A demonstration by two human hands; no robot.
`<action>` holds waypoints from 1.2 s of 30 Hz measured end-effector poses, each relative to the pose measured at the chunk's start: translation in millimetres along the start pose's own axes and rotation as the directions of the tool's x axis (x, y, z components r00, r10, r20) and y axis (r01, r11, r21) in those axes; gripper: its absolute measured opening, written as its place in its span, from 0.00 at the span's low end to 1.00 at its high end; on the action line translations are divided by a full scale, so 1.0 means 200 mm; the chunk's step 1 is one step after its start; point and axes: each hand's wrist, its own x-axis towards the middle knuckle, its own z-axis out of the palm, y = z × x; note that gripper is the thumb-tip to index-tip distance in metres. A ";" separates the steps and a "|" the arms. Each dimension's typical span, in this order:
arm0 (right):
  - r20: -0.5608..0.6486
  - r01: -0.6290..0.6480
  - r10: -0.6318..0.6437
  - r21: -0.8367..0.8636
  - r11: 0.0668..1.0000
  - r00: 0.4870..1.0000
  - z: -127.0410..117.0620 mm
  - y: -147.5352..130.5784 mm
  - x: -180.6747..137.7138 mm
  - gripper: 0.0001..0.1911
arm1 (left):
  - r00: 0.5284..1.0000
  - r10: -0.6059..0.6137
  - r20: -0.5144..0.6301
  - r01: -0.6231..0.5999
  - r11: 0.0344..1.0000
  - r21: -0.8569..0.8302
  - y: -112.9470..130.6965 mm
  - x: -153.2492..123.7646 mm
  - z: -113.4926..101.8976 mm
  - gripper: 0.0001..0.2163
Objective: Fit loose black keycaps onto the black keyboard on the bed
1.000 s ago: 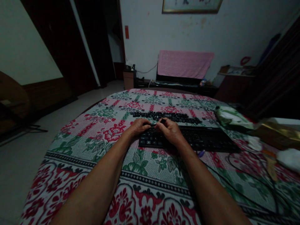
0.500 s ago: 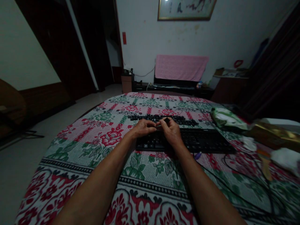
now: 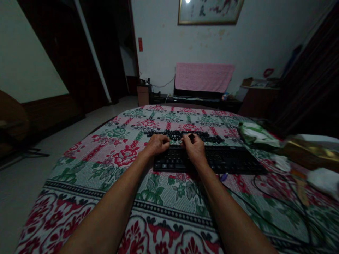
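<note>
A black keyboard (image 3: pixel 230 160) lies across a floral bedspread (image 3: pixel 169 197). Just behind it runs a row of loose black keycaps (image 3: pixel 212 138). My left hand (image 3: pixel 158 144) rests at the keyboard's far left corner with its fingers curled shut; what they hold is too small to name. My right hand (image 3: pixel 196 149) sits close beside it over the top key rows, pinching a small dark keycap (image 3: pixel 191 135) at its fingertips. A pale bit shows between the two hands.
A green-and-white packet (image 3: pixel 255 134), a gold bag (image 3: pixel 309 151) and a white lump (image 3: pixel 324 180) lie at the right. The keyboard's black cable (image 3: pixel 278 199) loops over the cover at front right. A pink cloth (image 3: pixel 203 77) drapes a low unit by the far wall.
The view has tilted up slightly. My right hand lifted from the keys with a dark keycap in a pinch and now holds it just above the top row; my left hand stayed put.
</note>
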 end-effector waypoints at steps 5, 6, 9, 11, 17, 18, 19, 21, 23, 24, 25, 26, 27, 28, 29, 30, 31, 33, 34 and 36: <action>-0.030 -0.038 0.033 -0.217 0.975 0.999 -0.01 0.02 0.00 0.13 | 0.951 -0.301 -0.073 0.287 0.945 -0.158 -0.14 0.00 -0.01 0.15; -0.020 -0.042 0.039 -0.239 0.970 0.999 -0.01 0.03 0.00 0.13 | 0.943 -0.328 -0.063 0.313 0.934 -0.175 -0.16 -0.01 0.00 0.16; 0.021 -0.019 0.026 -0.290 0.957 0.999 -0.01 0.02 -0.01 0.12 | 0.920 -0.391 -0.017 0.383 0.910 -0.160 -0.19 -0.01 0.01 0.15; 0.045 0.010 0.005 -0.325 0.946 0.999 -0.01 0.01 -0.01 0.11 | 0.889 -0.458 0.012 0.456 0.884 -0.103 -0.20 0.00 0.01 0.14; 0.093 0.050 -0.019 -0.342 0.938 0.995 -0.01 -0.01 -0.03 0.12 | 0.821 -0.563 0.093 0.559 0.827 0.064 -0.22 0.01 -0.01 0.11; 0.096 0.056 -0.025 -0.338 0.939 0.995 0.00 -0.01 -0.03 0.12 | 0.831 -0.549 0.087 0.544 0.836 0.079 -0.23 0.01 -0.01 0.11; 0.100 0.060 -0.028 -0.337 0.940 0.995 0.00 0.00 -0.03 0.12 | 0.844 -0.531 0.080 0.523 0.847 0.094 -0.24 0.01 -0.01 0.11; 0.107 0.061 -0.026 -0.339 0.939 0.994 0.00 0.00 -0.03 0.12 | 0.863 -0.500 0.073 0.492 0.864 0.105 -0.25 0.01 -0.01 0.11; 0.119 0.065 -0.025 -0.341 0.938 0.993 0.00 0.01 -0.03 0.11 | 0.863 -0.502 0.062 0.497 0.864 0.075 -0.25 0.02 -0.01 0.13; 0.127 0.074 -0.032 -0.345 0.936 0.991 0.00 0.01 -0.03 0.11 | 0.859 -0.510 0.051 0.508 0.860 0.045 -0.24 0.04 0.00 0.14; 0.137 0.090 -0.044 -0.351 0.932 0.990 0.00 0.02 -0.03 0.11 | 0.856 -0.515 0.042 0.514 0.857 0.015 -0.23 0.05 0.00 0.16; 0.148 0.107 -0.057 -0.360 0.927 0.987 0.00 0.02 -0.03 0.11 | 0.860 -0.509 0.036 0.509 0.861 -0.011 -0.21 0.07 0.01 0.16; 0.158 0.124 -0.069 -0.372 0.920 0.985 0.01 0.02 -0.04 0.11 | 0.872 -0.489 0.032 0.490 0.871 -0.031 -0.19 0.10 0.02 0.17; 0.167 0.139 -0.079 -0.382 0.914 0.983 0.01 0.02 -0.04 0.11 | 0.891 -0.453 0.036 0.454 0.890 -0.036 -0.17 0.12 0.03 0.16; 0.174 0.149 -0.086 -0.389 0.909 0.981 0.01 0.03 -0.04 0.11 | 0.910 -0.414 0.028 0.415 0.910 -0.022 -0.14 0.14 0.04 0.16; 0.178 0.153 -0.088 -0.393 0.907 0.980 0.01 0.03 -0.04 0.11 | 0.925 -0.380 0.016 0.380 0.925 0.000 -0.12 0.17 0.06 0.15; 0.179 0.152 -0.087 -0.395 0.906 0.980 0.01 0.03 -0.04 0.11 | 0.930 -0.367 0.019 0.367 0.930 0.035 -0.10 0.19 0.07 0.15; 0.180 0.152 -0.086 -0.392 0.908 0.980 0.01 0.03 -0.04 0.11 | 0.943 -0.333 0.020 0.329 0.939 0.104 -0.08 0.22 0.10 0.14; 0.181 0.154 -0.088 -0.389 0.908 0.979 0.01 0.04 -0.04 0.11 | 0.947 -0.320 0.028 0.313 0.940 0.139 -0.07 0.23 0.11 0.14; 0.182 0.167 -0.103 -0.385 0.908 0.978 0.01 0.05 -0.04 0.11 | 0.954 -0.297 0.044 0.283 0.939 0.195 -0.07 0.24 0.13 0.13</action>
